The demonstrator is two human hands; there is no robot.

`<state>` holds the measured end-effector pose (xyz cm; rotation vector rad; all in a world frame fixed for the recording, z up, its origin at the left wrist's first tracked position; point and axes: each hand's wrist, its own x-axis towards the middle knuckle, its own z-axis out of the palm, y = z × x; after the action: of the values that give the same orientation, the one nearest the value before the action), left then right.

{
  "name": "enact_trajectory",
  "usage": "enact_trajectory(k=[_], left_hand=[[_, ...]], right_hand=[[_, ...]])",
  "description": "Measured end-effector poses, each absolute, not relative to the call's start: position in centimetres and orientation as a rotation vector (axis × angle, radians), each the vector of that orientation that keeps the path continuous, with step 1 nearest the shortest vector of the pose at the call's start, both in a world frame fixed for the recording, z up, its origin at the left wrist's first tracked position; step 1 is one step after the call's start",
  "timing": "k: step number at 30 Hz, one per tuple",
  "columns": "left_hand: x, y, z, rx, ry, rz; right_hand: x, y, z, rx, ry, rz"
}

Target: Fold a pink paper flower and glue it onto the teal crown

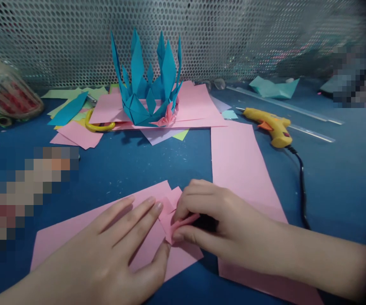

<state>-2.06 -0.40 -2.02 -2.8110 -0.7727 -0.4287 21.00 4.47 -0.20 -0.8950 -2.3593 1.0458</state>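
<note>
My left hand [115,250] lies flat, fingers stretched out, pressing on a pink paper sheet [71,231] on the blue table [122,165]. My right hand [214,220] is closed in a pinch on a small folded pink paper piece [173,214] that lies between the two hands. My left thumb touches the lower edge of that folded piece. A long pink strip of paper [236,161] runs under my right wrist toward the back.
A blue origami crown [147,84] stands on pink sheets [195,103] at the back centre. Yellow scissors [98,123] lie left of it among coloured papers. A yellow glue gun [270,125] with black cord [302,186] and glue sticks [310,133] lie at right. A perforated metal wall [74,38] closes the back.
</note>
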Motion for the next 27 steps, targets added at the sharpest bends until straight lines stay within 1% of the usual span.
enact_trajectory(k=[6, 14, 22, 27], left_hand=[[-1.8, -0.3, -1.4, -2.775, -0.782, -0.426], [-2.3, -0.7, -2.5, -2.835, -0.786, -0.442], [-2.0, -0.4, -2.3, -2.855, -0.82, -0.394], [-2.3, -0.7, -2.5, -2.837, -0.814, -0.402]], right_hand=[[20.9, 4.3, -0.2, -0.948, -2.315, 1.076], [20.7, 4.4, -0.5, -0.961, -2.295, 1.095], [20.7, 4.1, -0.5, -1.077, -2.251, 1.114], [20.8, 4.3, -0.7, -0.959, -2.274, 1.076]])
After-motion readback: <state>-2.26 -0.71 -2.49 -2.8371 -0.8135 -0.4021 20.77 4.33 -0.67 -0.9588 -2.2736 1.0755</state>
